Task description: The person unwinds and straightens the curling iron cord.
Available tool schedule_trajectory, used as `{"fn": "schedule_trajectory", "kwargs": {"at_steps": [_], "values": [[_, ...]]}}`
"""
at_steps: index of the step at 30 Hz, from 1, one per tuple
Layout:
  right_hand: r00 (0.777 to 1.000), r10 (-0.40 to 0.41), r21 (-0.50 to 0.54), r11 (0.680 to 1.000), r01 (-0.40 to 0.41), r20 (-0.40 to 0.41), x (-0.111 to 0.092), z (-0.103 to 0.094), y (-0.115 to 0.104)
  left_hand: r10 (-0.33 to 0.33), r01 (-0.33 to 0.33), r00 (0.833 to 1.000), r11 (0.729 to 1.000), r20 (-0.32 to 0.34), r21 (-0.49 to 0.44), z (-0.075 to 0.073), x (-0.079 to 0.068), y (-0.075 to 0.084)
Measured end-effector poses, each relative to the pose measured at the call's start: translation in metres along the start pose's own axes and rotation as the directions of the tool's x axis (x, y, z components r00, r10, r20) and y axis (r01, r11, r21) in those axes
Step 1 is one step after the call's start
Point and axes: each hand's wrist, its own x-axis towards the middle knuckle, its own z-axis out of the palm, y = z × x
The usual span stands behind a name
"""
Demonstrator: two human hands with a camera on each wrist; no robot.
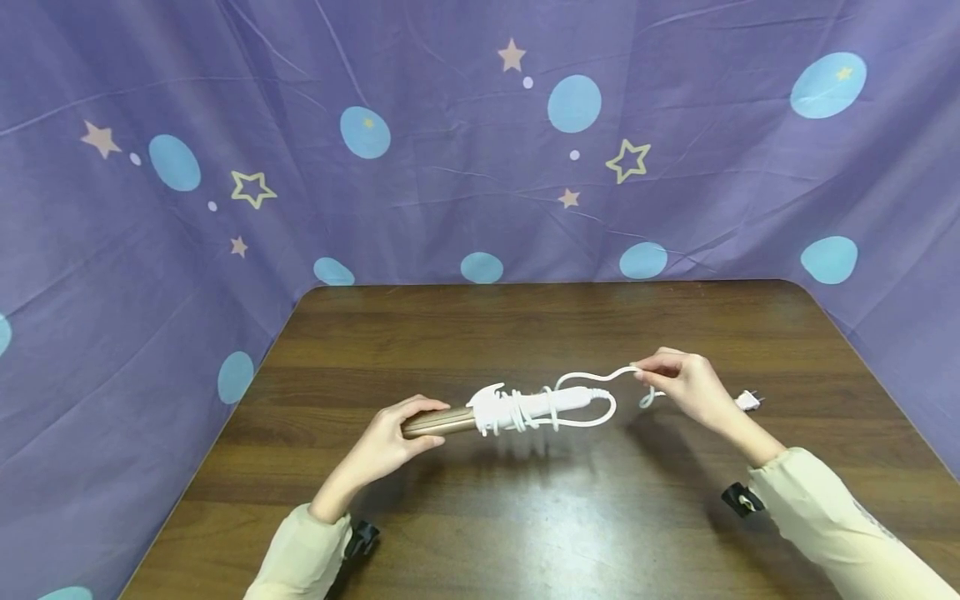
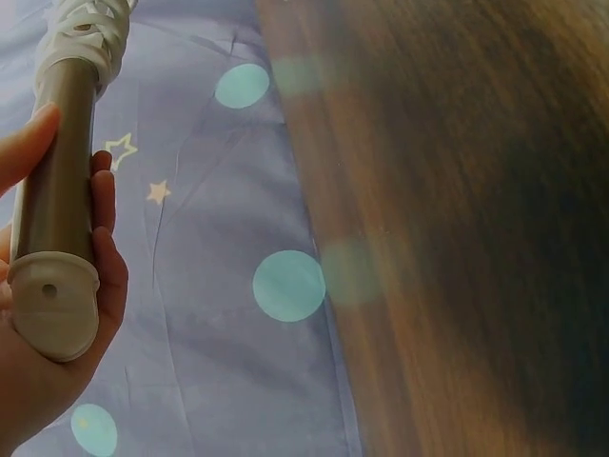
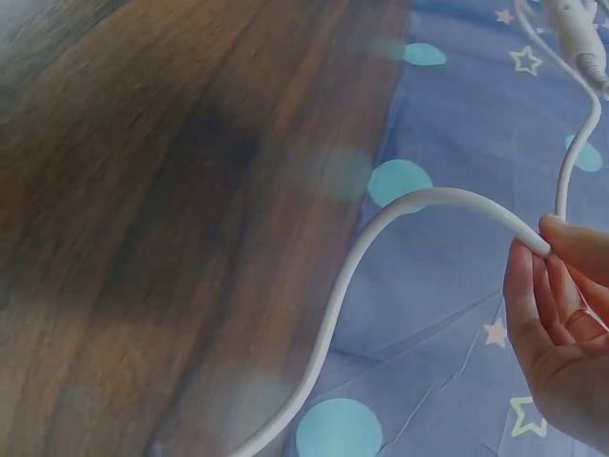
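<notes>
Iron [image 1: 491, 409] held above the middle of the table [image 1: 450, 333], roughly level, shadow under it. Left hand [image 1: 384, 439] grips its gold-brown barrel [image 1: 454, 421], thumb one side, fingers the other; white end cap [image 2: 59, 319] with a small round hole sits against the palm. Cord [image 1: 596, 377] is looped several times round the white handle [image 1: 573, 397], with a loose bend past its end. Right hand [image 1: 693, 389] pinches the cord between thumb and fingertips, well apart from the iron. Plug [image 1: 747, 401], two prongs, just beside the right wrist; can't tell whether it touches the table. Grey mark on right sleeve [image 1: 821, 500], too small to read. Barrel and handle: no lettering legible. Purple cloth [image 1: 435, 208] behind, printed with stars and blue dots.
</notes>
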Motion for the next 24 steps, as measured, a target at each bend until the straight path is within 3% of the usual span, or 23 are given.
{"fn": "schedule_trajectory", "kwargs": {"at_steps": [11,19,24], "values": [[0.992,-0.026,-0.035,0.999,0.030,0.122,-0.010,0.005,0.014,-0.039,0.038,0.999,0.999,-0.026,-0.022,-0.006,0.001,0.006],[0.979,-0.073,0.031,0.997,0.068,0.192,-0.018,0.005,0.013,-0.081,0.082,0.994,0.997,-0.075,0.012,-0.015,0.005,0.033],[0.967,-0.126,0.085,0.990,0.109,0.220,-0.023,0.003,0.011,-0.118,0.120,0.989,0.993,-0.092,0.017,-0.009,0.003,0.016]]}}
